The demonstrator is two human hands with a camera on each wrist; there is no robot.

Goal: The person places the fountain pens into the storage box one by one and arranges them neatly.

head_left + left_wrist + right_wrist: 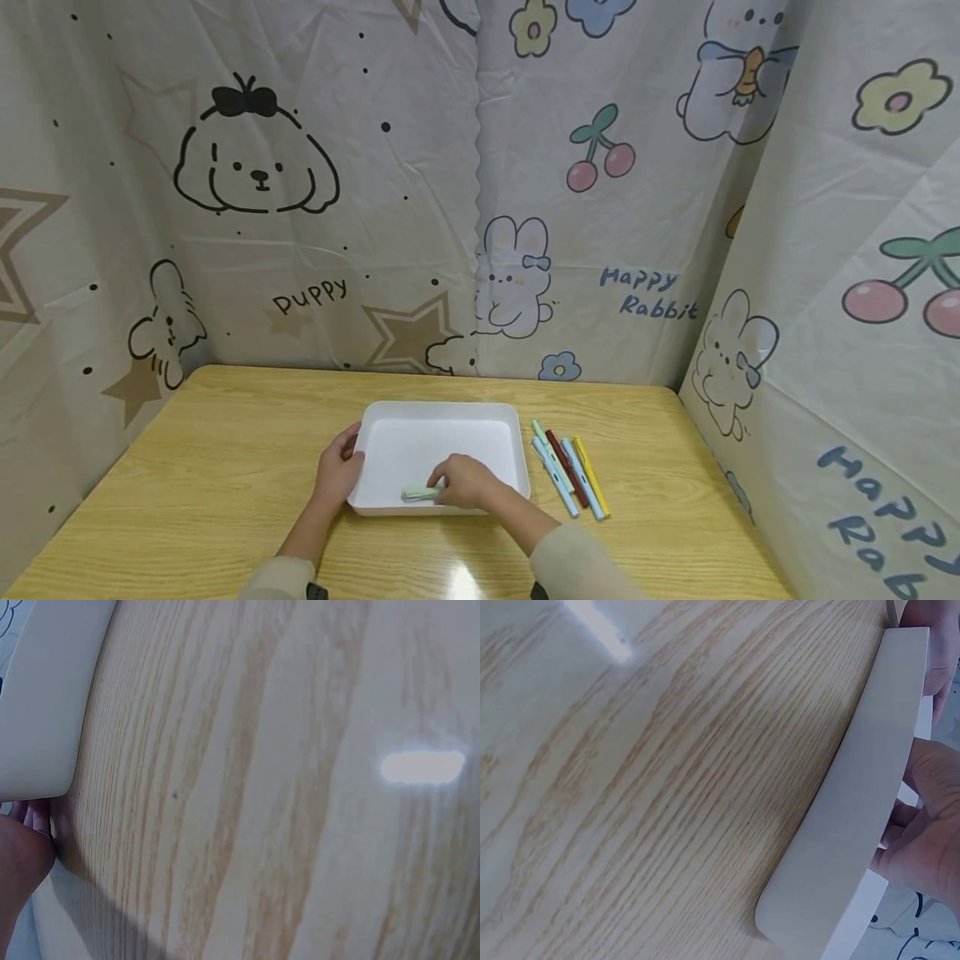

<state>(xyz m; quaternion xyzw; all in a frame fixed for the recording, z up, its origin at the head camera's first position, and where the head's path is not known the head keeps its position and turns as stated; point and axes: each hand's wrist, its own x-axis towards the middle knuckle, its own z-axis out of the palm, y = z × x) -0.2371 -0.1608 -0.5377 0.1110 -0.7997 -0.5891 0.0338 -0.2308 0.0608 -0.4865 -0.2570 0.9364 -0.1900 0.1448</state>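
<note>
While the left hand (339,468) holds the white tray (438,435) at its nine o'clock rim, the right hand (471,483) pinches a pale green pen (417,494) inside, between six and seven o'clock, five more pens (567,468) lying grouped on the desk (660,492) beyond three o'clock.

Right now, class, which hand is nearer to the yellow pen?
The right hand is nearer: it is in the white tray, left of the yellow pen, with other pens lying between. The left hand is at the tray's left edge, across the tray from the pen.
</note>
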